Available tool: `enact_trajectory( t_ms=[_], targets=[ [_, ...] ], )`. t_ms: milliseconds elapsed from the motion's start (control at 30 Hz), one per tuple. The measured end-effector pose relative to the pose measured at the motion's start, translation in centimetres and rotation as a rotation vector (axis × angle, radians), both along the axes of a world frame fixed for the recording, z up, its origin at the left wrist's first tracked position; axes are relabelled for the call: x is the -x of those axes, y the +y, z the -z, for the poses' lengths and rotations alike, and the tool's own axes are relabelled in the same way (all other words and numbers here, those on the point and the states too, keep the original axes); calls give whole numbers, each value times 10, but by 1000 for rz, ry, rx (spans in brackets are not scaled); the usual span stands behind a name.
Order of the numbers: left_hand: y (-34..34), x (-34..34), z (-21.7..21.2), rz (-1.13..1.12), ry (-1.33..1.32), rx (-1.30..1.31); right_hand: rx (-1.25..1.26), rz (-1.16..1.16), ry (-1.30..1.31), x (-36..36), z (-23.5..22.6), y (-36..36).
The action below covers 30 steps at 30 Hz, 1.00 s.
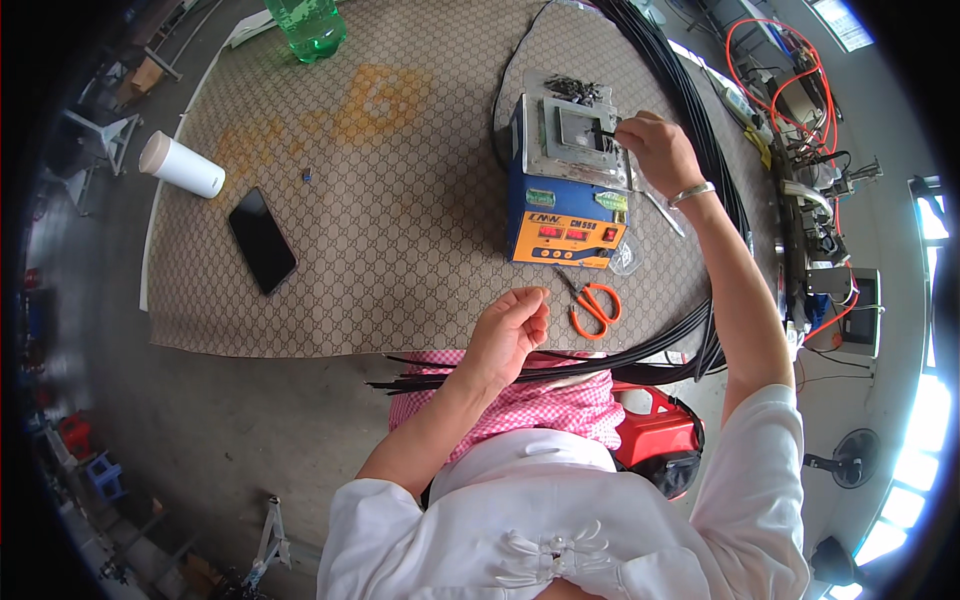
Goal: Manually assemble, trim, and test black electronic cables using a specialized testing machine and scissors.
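Black cable end (603, 130) is resting on the grey metal top plate (580, 135) of the blue and orange bench machine (565, 195), which is sitting right of centre on the patterned table mat (400, 250). Right hand (655, 150) is pinching the cable end between fingertips and pressing it toward the plate's recess. Left hand (510, 330) is hovering over the lap, loosely curled; it may be gripping a thin strand, but I cannot tell.

Judgement: the step is going best if the end stays square to the recess and the fingers stay clear of the plate.

A heap of small dark pieces (573, 90) is lying at the plate's far edge. The cable bundle (690, 150) is looping round the machine's right side and back across the lap. Orange scissors (592, 305) are lying just in front of the machine.

Containers: green plastic bottle (307, 25) at the far edge, contents unclear; white tumbler (182, 166) on its side, lidded, contents hidden. Black phone (262, 240) is lying nearby.
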<state>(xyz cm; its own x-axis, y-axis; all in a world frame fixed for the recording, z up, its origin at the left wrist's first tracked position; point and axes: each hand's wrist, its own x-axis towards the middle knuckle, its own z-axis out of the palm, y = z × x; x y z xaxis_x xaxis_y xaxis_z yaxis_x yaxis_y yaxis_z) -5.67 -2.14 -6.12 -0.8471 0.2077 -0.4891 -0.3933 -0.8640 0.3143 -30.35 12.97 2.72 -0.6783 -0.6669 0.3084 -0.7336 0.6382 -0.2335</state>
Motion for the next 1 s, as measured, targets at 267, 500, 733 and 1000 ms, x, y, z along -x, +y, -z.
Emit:
enact_trajectory(
  t_ms=[267, 500, 733, 1000],
  targets=[
    [-3, 10, -14, -54, 93, 68, 719, 144, -1175, -65, -5, 1],
    [4, 16, -55, -172, 289, 339, 1169, -100, -1672, -126, 9, 2],
    [22, 11, -79, -307, 426, 567, 1283, -186, -1785, -161, 16, 6],
    [34, 7, -92, -298, 429, 489, 1325, -257, -1862, -186, 19, 11]
  ],
)
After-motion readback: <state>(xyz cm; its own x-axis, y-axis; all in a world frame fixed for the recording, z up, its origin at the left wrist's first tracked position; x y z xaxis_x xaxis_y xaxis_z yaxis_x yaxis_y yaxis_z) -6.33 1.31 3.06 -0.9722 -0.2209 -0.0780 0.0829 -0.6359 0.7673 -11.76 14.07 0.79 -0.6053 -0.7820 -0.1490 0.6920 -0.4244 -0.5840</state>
